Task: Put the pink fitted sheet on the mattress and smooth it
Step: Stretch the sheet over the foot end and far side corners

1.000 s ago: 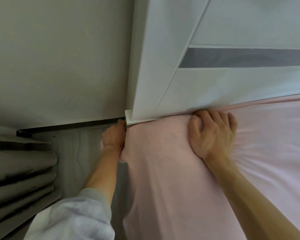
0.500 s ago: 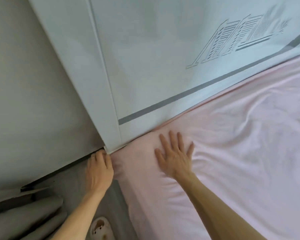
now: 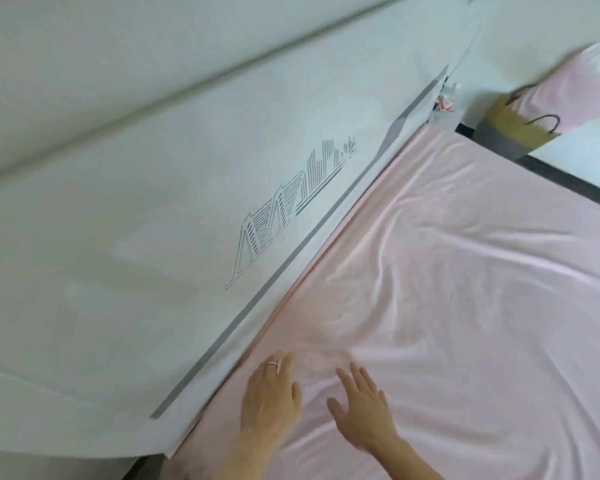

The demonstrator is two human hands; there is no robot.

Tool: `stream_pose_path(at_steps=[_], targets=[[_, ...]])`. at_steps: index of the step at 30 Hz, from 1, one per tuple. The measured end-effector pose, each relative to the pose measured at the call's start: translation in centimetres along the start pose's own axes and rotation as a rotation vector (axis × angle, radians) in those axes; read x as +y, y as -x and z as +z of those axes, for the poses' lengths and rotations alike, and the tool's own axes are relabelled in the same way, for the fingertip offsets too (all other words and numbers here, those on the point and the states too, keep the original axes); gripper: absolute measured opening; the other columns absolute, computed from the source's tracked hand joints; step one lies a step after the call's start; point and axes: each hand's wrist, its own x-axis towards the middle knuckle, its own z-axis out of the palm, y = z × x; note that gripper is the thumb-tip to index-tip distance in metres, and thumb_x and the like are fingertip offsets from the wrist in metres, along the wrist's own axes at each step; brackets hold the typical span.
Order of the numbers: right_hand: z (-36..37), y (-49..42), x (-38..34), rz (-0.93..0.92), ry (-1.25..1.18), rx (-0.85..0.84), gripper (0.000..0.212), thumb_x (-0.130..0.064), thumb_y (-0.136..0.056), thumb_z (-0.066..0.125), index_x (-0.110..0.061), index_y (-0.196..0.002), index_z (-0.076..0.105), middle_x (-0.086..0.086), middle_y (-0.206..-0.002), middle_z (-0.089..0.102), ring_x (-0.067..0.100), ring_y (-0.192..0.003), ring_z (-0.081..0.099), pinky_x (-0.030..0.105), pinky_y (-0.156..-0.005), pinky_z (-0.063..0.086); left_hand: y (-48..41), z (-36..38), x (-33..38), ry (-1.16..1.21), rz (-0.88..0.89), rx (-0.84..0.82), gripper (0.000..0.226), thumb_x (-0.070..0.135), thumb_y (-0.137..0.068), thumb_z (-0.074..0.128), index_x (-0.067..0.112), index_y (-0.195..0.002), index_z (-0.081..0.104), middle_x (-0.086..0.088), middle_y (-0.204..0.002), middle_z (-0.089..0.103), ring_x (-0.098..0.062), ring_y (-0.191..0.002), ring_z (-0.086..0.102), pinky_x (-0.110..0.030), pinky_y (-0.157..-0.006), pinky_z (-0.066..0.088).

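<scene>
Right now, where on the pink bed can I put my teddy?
The wide middle of the pink sheet is bare, though wrinkled, from the white headboard across to the dark strip at its far side. Crowded: the near corner, where the left hand and right hand lie flat, and beyond the far corner, the paper bag.

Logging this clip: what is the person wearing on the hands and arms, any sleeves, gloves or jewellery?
No gloves on either hand. The left hand has a thin, light-coloured ring on one finger. The right hand shows no ring. Neither arm shows a sleeve, watch or bracelet within the frame.
</scene>
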Motion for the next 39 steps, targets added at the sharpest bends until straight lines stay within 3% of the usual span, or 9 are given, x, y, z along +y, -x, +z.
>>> stream_pose_path(at_steps=[8, 16, 18, 20, 22, 25, 30, 34, 39], targets=[[-6.0, -7.6, 5.3, 0.085, -0.252, 0.249, 0.07, -0.054, -0.1, 0.039, -0.025, -0.158, 0.013, -0.008, -0.167, 0.003, 0.012, -0.153, 0.002, 0.033, -0.124, 0.011, -11.5, 0.4, 3.8, -0.085, 0.045, -0.175, 0.056, 0.035, -0.099, 0.038, 0.025, -0.152, 0.019, 0.002, -0.159, 0.023, -0.015, -0.144, 0.026, -0.028, -0.116, 0.028], [-7.7, -13.9, 5.5, 0.122, -0.47, 0.389, 0.072, -0.048, -0.096, 0.052, -0.021, -0.156, 0.023, -0.004, -0.164, 0.017, 0.015, -0.15, 0.017, 0.033, -0.12, 0.023, -22.6, 3.6, 6.4, -0.118, 0.152, -0.122, 0.053, 0.03, -0.099, 0.039, 0.02, -0.15, 0.028, -0.006, -0.158, 0.027, -0.024, -0.146, 0.025, -0.035, -0.116, 0.028], [-7.4, -14.7, 5.7, 0.163, -0.506, 0.401, 0.072, -0.046, -0.095, 0.055, -0.021, -0.155, 0.024, -0.003, -0.164, 0.019, 0.017, -0.148, 0.02, 0.037, -0.119, 0.027, -24.9, 4.2, 6.3, -0.102, 0.091, -0.053, 0.047, 0.024, -0.098, 0.044, 0.017, -0.144, 0.037, -0.01, -0.151, 0.038, -0.029, -0.137, 0.039, -0.039, -0.106, 0.04], [-7.1, -15.1, 6.0, 0.199, -0.518, 0.421, 0.072, -0.043, -0.094, 0.058, -0.017, -0.154, 0.028, -0.001, -0.161, 0.025, 0.02, -0.146, 0.026, 0.039, -0.118, 0.029, -27.3, 3.7, 6.7, -0.176, 0.043, 0.071, 0.041, 0.015, -0.093, 0.053, 0.012, -0.133, 0.049, -0.017, -0.128, 0.058, -0.034, -0.109, 0.061, -0.041, -0.078, 0.054], [-6.8, -15.4, 6.6, 0.237, -0.544, 0.442, 0.069, -0.041, -0.092, 0.062, -0.016, -0.15, 0.035, -0.001, -0.157, 0.033, 0.021, -0.141, 0.033, 0.039, -0.114, 0.034, -29.7, 2.8, 8.0, -0.31, 0.044, 0.05, 0.034, 0.015, -0.094, 0.055, 0.007, -0.127, 0.051, -0.016, -0.108, 0.064, -0.033, -0.091, 0.066, -0.039, -0.061, 0.054], [-6.6, -15.6, 6.8, 0.262, -0.548, 0.449, 0.066, -0.041, -0.091, 0.064, -0.018, -0.147, 0.039, -0.006, -0.153, 0.037, 0.018, -0.134, 0.039, 0.041, -0.108, 0.041, -32.8, 1.7, 10.2, -0.537, 0.021, -0.179, 0.027, 0.008, -0.099, 0.039, 0.007, -0.124, 0.047, -0.009, -0.119, 0.058, -0.028, -0.103, 0.065, -0.037, -0.071, 0.053], [-7.6, -16.4, 6.8, 0.318, -0.602, 0.467, 0.062, -0.038, -0.092, 0.062, -0.018, -0.146, 0.039, -0.005, -0.148, 0.041, 0.014, -0.135, 0.036, 0.035, -0.109, 0.039, -34.9, 0.9, 10.9, -0.929, 0.162, -0.236, 0.045, -0.008, -0.077, 0.044, 0.011, -0.116, 0.055, 0.0, -0.106, 0.068, -0.011, -0.089, 0.07, -0.023, -0.058, 0.05], [-9.2, -17.5, 6.8, 0.346, -0.565, 0.485, 0.062, -0.041, -0.092, 0.061, -0.019, -0.146, 0.04, -0.004, -0.148, 0.041, 0.017, -0.136, 0.036, 0.037, -0.111, 0.034, -35.8, 1.2, 11.4, -0.838, 0.098, -0.364, 0.039, -0.007, -0.09, 0.041, -0.003, -0.129, 0.043, -0.01, -0.115, 0.068, -0.024, -0.101, 0.069, -0.032, -0.071, 0.053], [-10.6, -20.5, 7.9, 0.3, -0.498, 0.514, 0.061, -0.041, -0.092, 0.061, -0.018, -0.145, 0.041, -0.003, -0.148, 0.042, 0.019, -0.135, 0.037, 0.038, -0.107, 0.036, -36.9, 1.4, 11.6, -0.651, 0.154, -0.134, 0.034, 0.001, -0.092, 0.041, 0.007, -0.126, 0.046, -0.011, -0.126, 0.056, -0.025, -0.087, 0.072, -0.033, -0.057, 0.052]])
